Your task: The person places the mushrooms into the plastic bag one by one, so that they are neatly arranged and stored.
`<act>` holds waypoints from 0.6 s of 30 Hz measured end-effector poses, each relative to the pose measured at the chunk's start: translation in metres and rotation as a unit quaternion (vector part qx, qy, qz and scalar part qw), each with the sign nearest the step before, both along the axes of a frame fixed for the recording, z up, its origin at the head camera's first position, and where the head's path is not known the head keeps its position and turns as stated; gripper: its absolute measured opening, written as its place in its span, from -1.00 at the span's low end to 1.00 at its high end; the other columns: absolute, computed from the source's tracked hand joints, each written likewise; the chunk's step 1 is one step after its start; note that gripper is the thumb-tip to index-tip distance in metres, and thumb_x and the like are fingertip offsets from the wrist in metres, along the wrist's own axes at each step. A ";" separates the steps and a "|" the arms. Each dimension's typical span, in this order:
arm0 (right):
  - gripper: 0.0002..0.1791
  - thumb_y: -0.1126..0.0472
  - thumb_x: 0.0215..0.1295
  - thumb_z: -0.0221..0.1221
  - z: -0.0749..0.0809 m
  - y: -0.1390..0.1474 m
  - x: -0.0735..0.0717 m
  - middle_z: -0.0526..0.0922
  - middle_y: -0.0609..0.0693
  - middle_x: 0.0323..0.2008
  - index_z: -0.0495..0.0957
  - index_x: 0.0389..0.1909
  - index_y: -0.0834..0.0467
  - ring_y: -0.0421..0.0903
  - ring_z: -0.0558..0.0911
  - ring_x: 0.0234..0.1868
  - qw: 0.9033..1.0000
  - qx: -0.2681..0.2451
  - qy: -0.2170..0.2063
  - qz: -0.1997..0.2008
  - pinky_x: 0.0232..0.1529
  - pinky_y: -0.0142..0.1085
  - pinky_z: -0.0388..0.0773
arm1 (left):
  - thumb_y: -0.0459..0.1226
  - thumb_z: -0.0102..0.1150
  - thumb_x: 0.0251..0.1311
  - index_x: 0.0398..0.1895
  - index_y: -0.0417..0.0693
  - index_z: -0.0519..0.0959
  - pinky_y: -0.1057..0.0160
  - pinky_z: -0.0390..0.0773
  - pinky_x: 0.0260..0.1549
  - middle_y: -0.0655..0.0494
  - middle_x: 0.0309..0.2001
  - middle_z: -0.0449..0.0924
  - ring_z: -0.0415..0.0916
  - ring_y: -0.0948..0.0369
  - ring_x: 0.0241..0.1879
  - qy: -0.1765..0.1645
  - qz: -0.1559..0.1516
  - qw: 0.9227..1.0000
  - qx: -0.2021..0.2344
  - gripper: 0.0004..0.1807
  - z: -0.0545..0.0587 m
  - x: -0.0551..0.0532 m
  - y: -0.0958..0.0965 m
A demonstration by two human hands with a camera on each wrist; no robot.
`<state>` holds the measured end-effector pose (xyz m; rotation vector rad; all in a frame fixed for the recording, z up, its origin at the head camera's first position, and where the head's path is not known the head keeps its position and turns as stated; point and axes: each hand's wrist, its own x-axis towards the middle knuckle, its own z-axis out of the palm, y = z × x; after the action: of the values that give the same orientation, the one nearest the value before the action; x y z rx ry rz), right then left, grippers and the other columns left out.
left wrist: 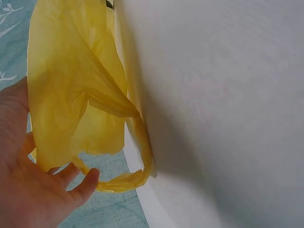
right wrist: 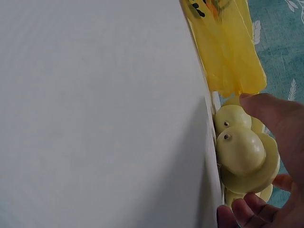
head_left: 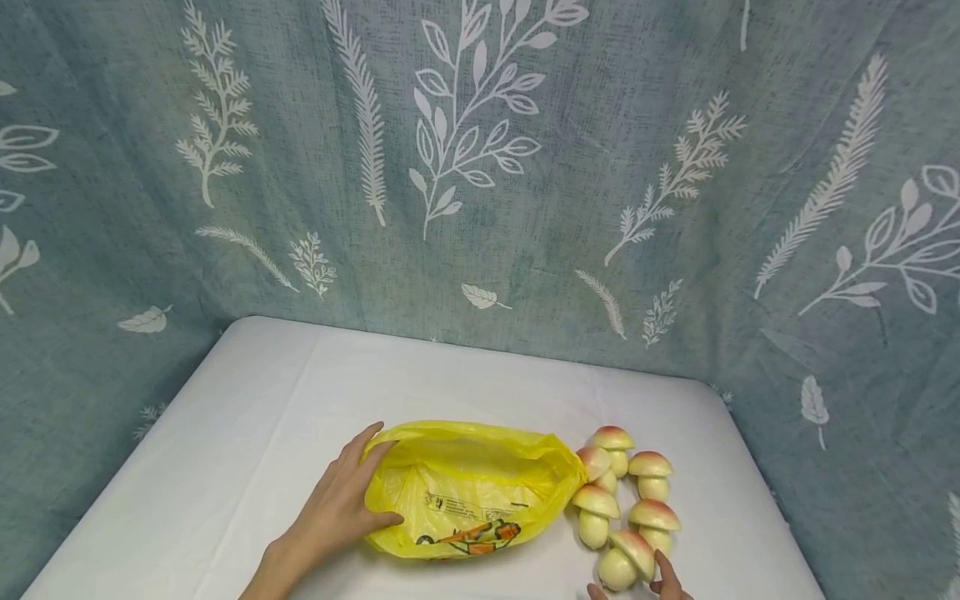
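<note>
A yellow plastic bag point(head_left: 480, 492) lies in the head view with its mouth spread wide and a printed picture inside. My left hand point(head_left: 341, 496) holds the bag's left end, thumb and fingers apart at its rim; a handle loop point(left wrist: 126, 183) hangs by the fingertips in the left wrist view. Several toy mushrooms point(head_left: 594, 502) with red-tinted caps are clustered right of the bag. Thumb and fingers of my right hand point(right wrist: 280, 161) stand apart on either side of the nearest mushroom point(right wrist: 242, 152). In the head view only the fingertips of that hand show.
A white-covered table point(head_left: 300, 400) bears everything. Behind and beside it hangs a blue-green cloth point(head_left: 525, 275) printed with white leaves. One mushroom point(head_left: 595, 462) at the back left of the cluster adjoins the bag's right end.
</note>
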<state>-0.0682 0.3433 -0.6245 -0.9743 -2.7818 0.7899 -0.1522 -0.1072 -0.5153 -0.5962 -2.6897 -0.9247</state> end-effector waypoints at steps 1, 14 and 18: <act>0.62 -0.59 -0.59 0.45 0.006 -0.017 0.005 0.37 0.26 -0.03 -0.04 0.56 0.04 0.24 0.38 -0.05 0.999 0.019 0.023 -0.031 -0.10 0.19 0.34 | -0.08 0.71 -0.37 0.34 -0.08 0.39 -0.22 0.41 0.11 -0.13 0.47 0.12 0.21 -0.12 0.35 0.001 0.000 1.000 0.003 0.07 0.000 0.000 0.000; 0.53 -0.83 -0.52 0.07 0.016 -0.039 0.006 0.33 0.22 -0.08 0.10 0.50 0.06 0.21 0.37 -0.10 0.991 0.042 0.096 -0.078 -0.14 0.15 0.28 | -0.08 0.72 -0.39 0.36 -0.11 0.36 -0.18 0.49 0.07 -0.16 0.47 0.08 0.26 -0.18 0.32 0.010 -0.003 1.000 0.025 0.10 -0.003 0.001 0.003; 0.26 -0.64 -0.15 0.18 0.020 -0.042 0.009 0.36 0.19 -0.12 0.14 0.49 0.04 0.16 0.41 -0.16 0.991 0.058 0.107 -0.064 -0.22 0.07 0.31 | -0.06 0.72 -0.39 0.35 -0.10 0.37 -0.18 0.48 0.07 -0.15 0.47 0.08 0.27 -0.18 0.32 0.015 -0.002 1.000 0.017 0.10 -0.003 0.001 0.003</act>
<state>-0.0596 0.3012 -0.6048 -0.9727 -2.5251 0.6644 -0.1509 -0.1046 -0.5185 -0.6027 -2.6431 -0.9524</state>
